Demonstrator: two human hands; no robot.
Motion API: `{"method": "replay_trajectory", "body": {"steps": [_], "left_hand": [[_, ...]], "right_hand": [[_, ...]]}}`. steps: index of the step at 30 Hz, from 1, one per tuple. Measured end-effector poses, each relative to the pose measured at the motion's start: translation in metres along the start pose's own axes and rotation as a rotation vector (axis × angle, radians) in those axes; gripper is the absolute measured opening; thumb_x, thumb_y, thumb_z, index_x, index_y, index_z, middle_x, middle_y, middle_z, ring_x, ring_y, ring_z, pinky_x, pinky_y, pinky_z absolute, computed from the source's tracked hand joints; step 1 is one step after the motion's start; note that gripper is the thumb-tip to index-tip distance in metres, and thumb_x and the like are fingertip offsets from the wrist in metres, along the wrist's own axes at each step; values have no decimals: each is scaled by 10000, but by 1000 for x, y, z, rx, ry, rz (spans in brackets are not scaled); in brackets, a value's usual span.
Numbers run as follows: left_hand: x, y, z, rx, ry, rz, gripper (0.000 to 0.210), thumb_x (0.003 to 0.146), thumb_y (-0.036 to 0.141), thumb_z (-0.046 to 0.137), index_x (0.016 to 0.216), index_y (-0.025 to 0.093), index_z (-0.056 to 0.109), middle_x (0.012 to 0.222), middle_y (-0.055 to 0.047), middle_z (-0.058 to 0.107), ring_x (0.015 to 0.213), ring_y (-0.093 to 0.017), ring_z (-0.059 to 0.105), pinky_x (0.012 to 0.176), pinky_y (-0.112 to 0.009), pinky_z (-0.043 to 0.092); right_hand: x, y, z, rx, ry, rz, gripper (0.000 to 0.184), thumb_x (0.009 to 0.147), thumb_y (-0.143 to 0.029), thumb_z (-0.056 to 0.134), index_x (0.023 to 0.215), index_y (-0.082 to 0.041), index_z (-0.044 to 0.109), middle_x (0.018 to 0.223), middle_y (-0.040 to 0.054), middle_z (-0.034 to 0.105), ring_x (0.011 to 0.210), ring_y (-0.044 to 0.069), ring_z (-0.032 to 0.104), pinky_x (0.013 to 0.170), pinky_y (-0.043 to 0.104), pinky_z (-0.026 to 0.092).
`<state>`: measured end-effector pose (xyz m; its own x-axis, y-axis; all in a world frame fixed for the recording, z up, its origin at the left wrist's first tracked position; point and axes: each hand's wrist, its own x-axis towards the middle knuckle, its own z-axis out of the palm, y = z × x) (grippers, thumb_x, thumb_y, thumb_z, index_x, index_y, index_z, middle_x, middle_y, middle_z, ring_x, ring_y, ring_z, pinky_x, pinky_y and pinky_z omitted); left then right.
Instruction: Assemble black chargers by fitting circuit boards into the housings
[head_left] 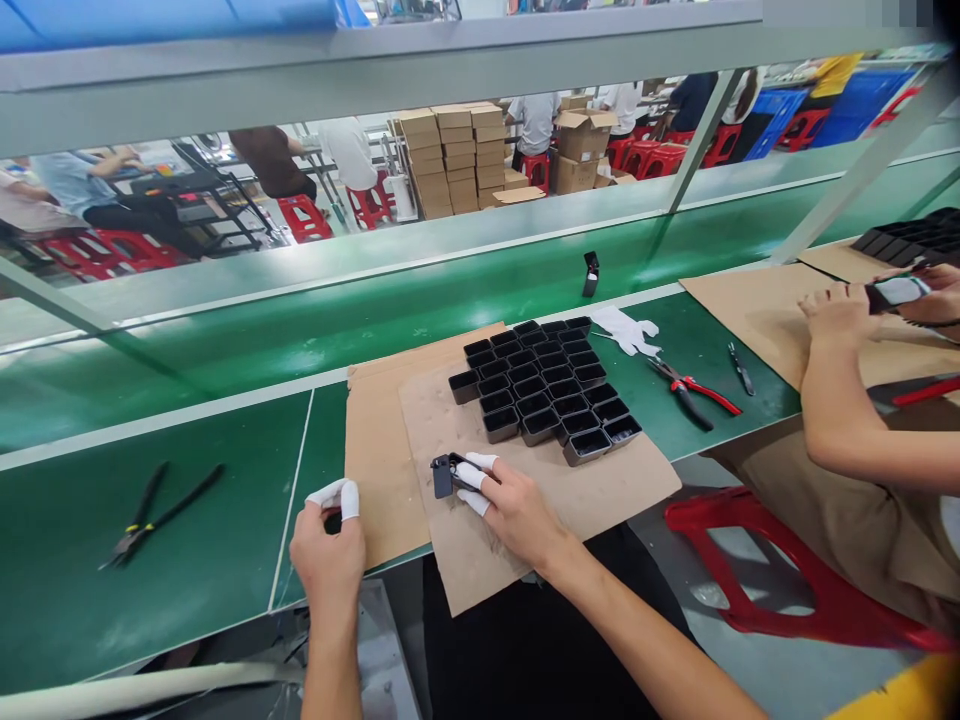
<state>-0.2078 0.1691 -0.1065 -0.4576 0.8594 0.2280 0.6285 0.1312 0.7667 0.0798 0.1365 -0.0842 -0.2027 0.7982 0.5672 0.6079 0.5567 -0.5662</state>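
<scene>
- Black open-topped boxes [530, 386] are standing clustered on a cardboard sheet [471, 570]; the front-right one is showing something shiny inside, too small to tell.
- The right hand [514, 505] is pinching a small black part [443, 477] above the sheet, near the boxes.
- The left hand [328, 545] is curling thumb and finger close; whether it is gripping anything, I cannot tell.
- Red-and-black pliers [685, 388] and a white glove [626, 330] are lying right of the boxes on the green bench [60, 540].

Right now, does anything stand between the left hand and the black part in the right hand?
Nothing visible does. Only open space above the cardboard separates the left hand from the black part in the right hand.
</scene>
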Motion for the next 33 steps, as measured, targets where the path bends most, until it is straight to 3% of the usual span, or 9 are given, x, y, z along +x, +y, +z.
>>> {"method": "replay_trajectory", "body": {"steps": [6,14,17,21,25,28,33], "left_hand": [[-1,2,-1,4,-2,-4,530,951,651,615,1190,207,778,1052,-57,747,972,-236,716,949,-383,541],[-1,3,-1,19,-14,-5,481,969,614,623,1180,206,766,1053,-48,751,977,-227,715,954,-361,534],[-1,2,-1,30,-7,-13,472,965,605,620,1170,205,764,1058,-47,751,976,-228,713,954,-364,531],[-1,0,1,44,-12,-23,494,958,630,616,1173,210,762,1040,-45,748,969,-226,708,953,-363,529],[1,3,-1,40,-16,-45,497,941,656,600,1134,226,761,1066,-43,752,990,-244,713,966,-390,526],[4,5,-4,51,-26,-85,540,884,688,599,1134,240,764,1082,-47,753,1028,-282,718,978,-429,526],[8,2,-6,153,-61,-126,565,834,710,545,1115,265,751,1107,-63,741,1069,-360,695,932,-476,505]], "right_hand": [[-4,2,1,38,-55,97,531,1041,-102,778,1531,-156,580,1356,141,647,1178,381,701,952,556,683],[-2,1,4,18,-33,39,313,1102,-171,688,1405,-100,667,1274,183,651,1094,396,707,908,583,693],[-3,1,1,36,-52,65,336,1061,-101,719,1392,-87,668,1280,190,646,1119,410,702,929,607,684],[-7,3,1,55,-50,74,447,1074,-102,700,1511,-131,609,1463,219,570,1233,422,679,978,614,669],[-5,3,2,52,-20,45,307,1158,-200,579,1448,-158,669,1388,200,609,1212,405,691,947,577,678],[6,-6,-10,127,12,50,300,1181,-239,550,1451,-184,668,1342,172,627,1175,359,701,963,521,667],[16,-22,-30,221,89,56,398,1153,-194,592,1542,-273,623,1408,132,604,1272,299,666,1084,424,615]]}}
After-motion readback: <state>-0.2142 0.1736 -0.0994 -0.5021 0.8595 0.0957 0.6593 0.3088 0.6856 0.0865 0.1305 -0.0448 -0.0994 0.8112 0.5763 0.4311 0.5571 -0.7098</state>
